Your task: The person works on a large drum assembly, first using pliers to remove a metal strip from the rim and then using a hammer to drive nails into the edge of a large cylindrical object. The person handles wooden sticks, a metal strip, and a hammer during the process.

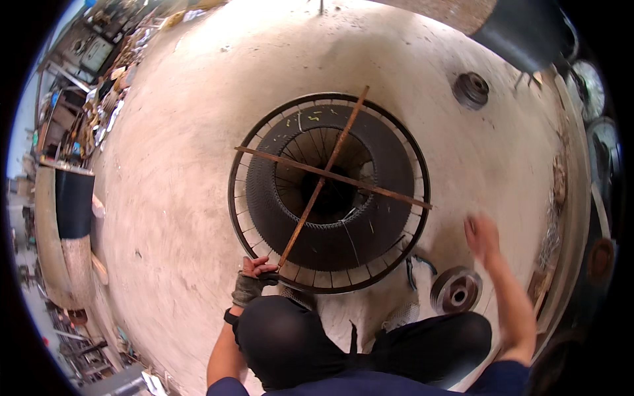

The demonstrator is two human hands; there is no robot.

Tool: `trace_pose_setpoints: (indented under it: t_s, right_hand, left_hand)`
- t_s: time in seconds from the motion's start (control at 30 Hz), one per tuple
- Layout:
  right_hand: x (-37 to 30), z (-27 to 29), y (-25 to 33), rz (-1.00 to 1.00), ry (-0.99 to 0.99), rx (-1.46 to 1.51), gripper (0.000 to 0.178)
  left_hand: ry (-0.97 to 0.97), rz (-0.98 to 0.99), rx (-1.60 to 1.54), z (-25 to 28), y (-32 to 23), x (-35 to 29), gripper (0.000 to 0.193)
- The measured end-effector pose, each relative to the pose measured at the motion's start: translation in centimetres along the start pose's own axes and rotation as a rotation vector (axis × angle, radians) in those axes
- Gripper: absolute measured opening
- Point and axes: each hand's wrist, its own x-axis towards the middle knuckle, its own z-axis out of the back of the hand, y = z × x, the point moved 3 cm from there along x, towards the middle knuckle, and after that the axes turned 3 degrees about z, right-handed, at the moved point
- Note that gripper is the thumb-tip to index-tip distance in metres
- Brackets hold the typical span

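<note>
A large ring-shaped wire frame [428,165] with many thin radial wires lies on the floor before my knees. Inside it sits a broad dark ring with a toothed inner edge [389,228], around a deep dark centre. Two rusty flat bars [343,135] cross over the middle and reach the rim. My left hand [254,274], in a grey fingerless glove, is at the near-left rim beside one bar's lower end, its bare fingers stretched out and apart. My right hand [483,239], bare and blurred, hovers right of the frame; its fingers are smeared.
Dark-handled pliers [413,270] lie by the near-right rim. Next to them is a round metal wheel-like piece [457,290]. A stack of dark round pieces [471,90] stands far right. Scrap [109,105] lines the left, and a dark roll [74,204] lies there.
</note>
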Motion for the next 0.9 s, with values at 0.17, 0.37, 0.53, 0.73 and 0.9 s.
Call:
trace_pose_setpoints:
  t_s: [0.17, 0.37, 0.53, 0.73, 0.9]
  right_hand:
    - [-20.4, -11.6, -5.0, -0.119, -0.072, 0.132, 0.055]
    - [-29.7, -25.4, -14.0, 0.057, -0.298, -0.242, 0.075]
    - [-27.3, -25.2, -8.4, 0.138, -0.337, -0.394, 0.041]
    - [-26.7, -23.6, -7.3, 0.175, -0.355, -0.307, 0.052]
    - [-23.1, -15.4, -2.7, -0.021, 0.057, -0.118, 0.073]
  left_hand:
    - [-0.029, -0.024, -0.019, 2.4, -2.1, -1.1, 0.082]
    - [-0.095, 0.037, 0.038, 1.2, -3.8, 1.8, 0.086]
    - [-0.137, 0.022, 0.064, -0.5, -5.2, 2.2, 0.083]
    - [-0.027, 0.073, -0.020, -1.4, -3.1, 5.9, 0.075]
    - [-0.248, 0.056, 0.000, 6.9, -1.3, -0.2, 0.078]
